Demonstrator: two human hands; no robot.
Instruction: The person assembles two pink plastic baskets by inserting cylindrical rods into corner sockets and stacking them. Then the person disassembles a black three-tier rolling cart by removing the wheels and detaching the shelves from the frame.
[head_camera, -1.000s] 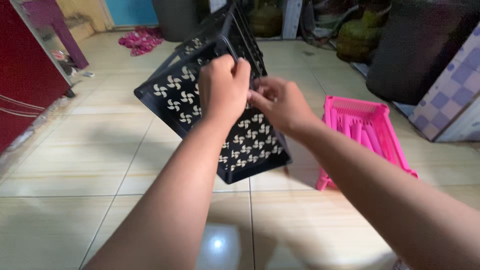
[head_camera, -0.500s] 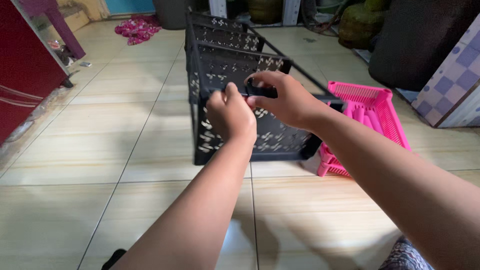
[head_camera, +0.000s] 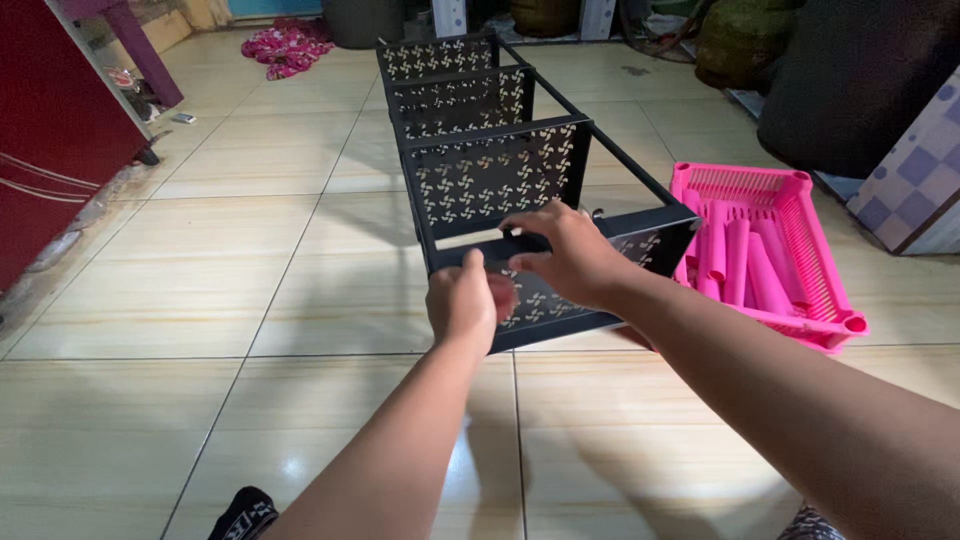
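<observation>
A black plastic shelf rack (head_camera: 480, 170) with pinwheel-pattern cut-outs lies on its side on the tiled floor, its several tiers stretching away from me. My left hand (head_camera: 462, 300) grips the rim of the nearest tier with its fingers curled. My right hand (head_camera: 565, 255) holds the same tier's top edge just to the right. A pink plastic tray (head_camera: 800, 300) with several pink tubes in it rests on the floor right of the rack.
A dark red cabinet (head_camera: 55, 130) stands at the left. A pink cloth heap (head_camera: 285, 45) lies at the back. A large black bin (head_camera: 850, 90) and a checkered panel (head_camera: 915, 170) stand at the right. Beige tiles (head_camera: 200, 300) surround the rack.
The rack was tilted up in my hands, then went down onto the floor on its side. Both hands moved lower and nearer with it, staying on the nearest tier.
</observation>
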